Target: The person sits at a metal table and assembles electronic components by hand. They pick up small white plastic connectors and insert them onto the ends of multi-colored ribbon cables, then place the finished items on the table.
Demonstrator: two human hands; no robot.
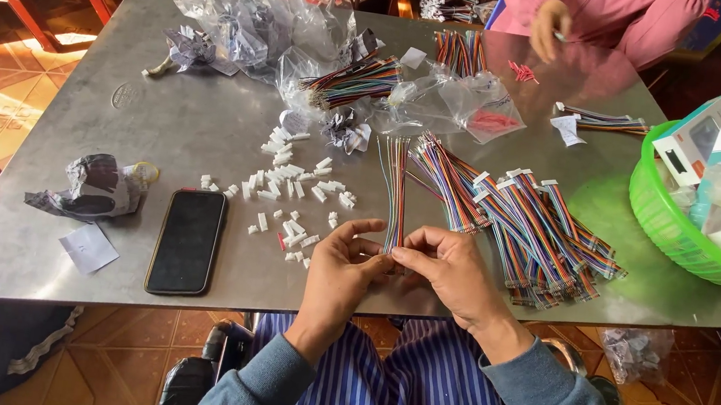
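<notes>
Together, left hand and right hand pinch a multicoloured ribbon cable.

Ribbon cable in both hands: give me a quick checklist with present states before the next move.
1. Ribbon cable pinched at its near end by left hand and right hand: ok.
2. Cable lies straight on the table: ok.
3. White connectors near left hand: ok.
4. Finished cables beside right hand, apart from the held one: ok.
5. Phone apart from the hands: ok.
6. Connector seated on cable end: cannot tell, fingers hide it.
</notes>
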